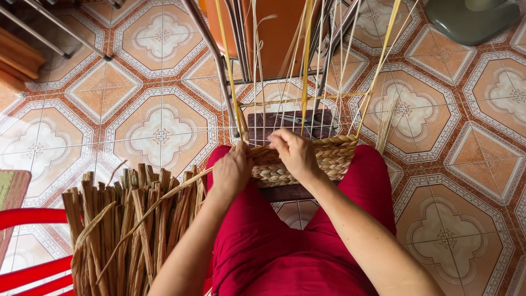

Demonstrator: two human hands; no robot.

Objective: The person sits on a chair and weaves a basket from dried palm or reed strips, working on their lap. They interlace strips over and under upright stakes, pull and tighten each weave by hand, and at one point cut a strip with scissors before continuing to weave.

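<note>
Pinching woven basket [329, 156] rim: right hand [293, 153]; left hand [231, 171] beside, apparently gripping.

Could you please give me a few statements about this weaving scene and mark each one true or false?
1. Both hands rest on the woven basket piece. True: the left hand and the right hand are on its top edge.
2. The bundle of dried reed strips lies to the person's right. False: it lies on the left, beside the red trousers.
3. The floor tiles are plain grey. False: they are patterned in orange and white.
4. Thin upright strands rise from the weave. True.
5. A red chair shows at the lower left. True.
</note>
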